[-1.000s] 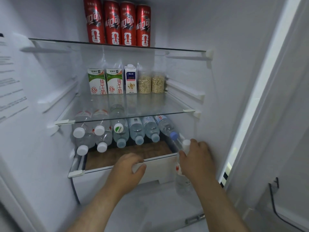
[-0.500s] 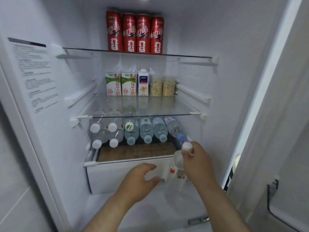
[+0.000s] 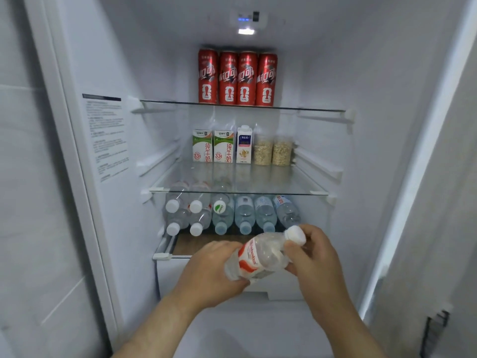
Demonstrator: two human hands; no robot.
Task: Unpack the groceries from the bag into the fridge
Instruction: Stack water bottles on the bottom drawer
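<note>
Probably a home kitchen: an open fridge [image 3: 154,60] holds red cans [image 3: 237,77] at 12 o'clock, milk cartons [image 3: 213,146] and water bottles [image 3: 244,213] beneath them.

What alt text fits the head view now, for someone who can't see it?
The left hand and right hand hold a tilted clear bottle before the open fridge. Inside: lying water bottles at the bottom, cartons and jars above, four red cans on top.

A printed instruction sticker [image 3: 107,136] with a dark header strip sits on the left inner wall of the fridge [image 3: 322,60]. At its ceiling a small lamp [image 3: 246,31] glows white just below blue indicator lights [image 3: 243,19]. A black wire fitting [image 3: 436,332] shows at lower right.
</note>
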